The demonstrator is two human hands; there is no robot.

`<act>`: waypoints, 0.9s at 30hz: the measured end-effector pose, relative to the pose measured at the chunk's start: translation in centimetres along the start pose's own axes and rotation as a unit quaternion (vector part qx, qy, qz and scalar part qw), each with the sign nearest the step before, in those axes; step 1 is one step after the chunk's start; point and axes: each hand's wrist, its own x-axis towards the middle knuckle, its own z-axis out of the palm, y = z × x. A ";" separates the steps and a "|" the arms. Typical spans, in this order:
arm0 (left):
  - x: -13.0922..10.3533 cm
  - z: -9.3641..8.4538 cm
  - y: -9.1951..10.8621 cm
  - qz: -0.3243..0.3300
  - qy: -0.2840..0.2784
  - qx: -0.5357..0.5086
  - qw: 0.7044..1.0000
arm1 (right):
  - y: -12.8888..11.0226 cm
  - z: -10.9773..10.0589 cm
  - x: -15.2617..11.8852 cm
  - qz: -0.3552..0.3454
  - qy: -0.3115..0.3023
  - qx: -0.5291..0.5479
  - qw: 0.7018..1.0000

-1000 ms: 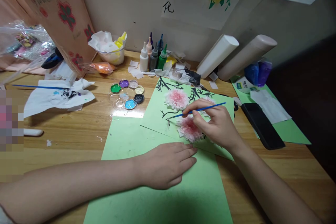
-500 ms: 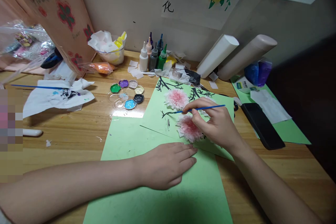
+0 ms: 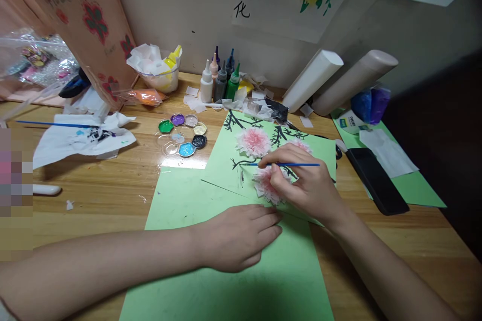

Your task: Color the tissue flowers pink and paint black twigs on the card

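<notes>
My right hand (image 3: 301, 178) pinches a thin blue paintbrush (image 3: 299, 164) held almost level, its bristles at a black painted branch on the upper green sheet (image 3: 222, 175). That sheet bears pink-and-white paper flowers (image 3: 253, 141) and several black branches (image 3: 278, 136). Part of the lower flower (image 3: 267, 183) is hidden by my right hand. Lying flat, my left hand (image 3: 241, 238) has its fingers stretched out on the lower green sheet (image 3: 165, 205), fingertips by the upper sheet's bottom edge. A clear palette (image 3: 164, 139) with several paint colours sits left of the upper sheet.
Behind the sheets stand several paint bottles (image 3: 206, 83), a tissue-filled cup (image 3: 161, 80) and paper scraps. A stained tissue (image 3: 71, 143) with a second brush (image 3: 48, 124) lies at left. A black phone (image 3: 376, 180) and two leaning bottles (image 3: 314, 80) are at right.
The brush tip has moved slightly right and down along the branch, whose black line is longer. My right hand shifted down a little, uncovering more of a flower. My left hand stayed still.
</notes>
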 end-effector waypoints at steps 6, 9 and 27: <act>0.0 0.0 0.0 0.004 0.006 0.003 1.000 | -0.2 0.1 0.0 0.006 -0.016 0.005 1.000; 0.0 0.0 0.0 0.003 0.008 0.004 1.000 | -0.3 0.1 -0.1 0.010 -0.018 0.008 1.000; -0.3 0.2 0.2 0.011 0.038 0.031 0.999 | -1.6 -1.5 -0.1 0.038 0.010 0.051 0.998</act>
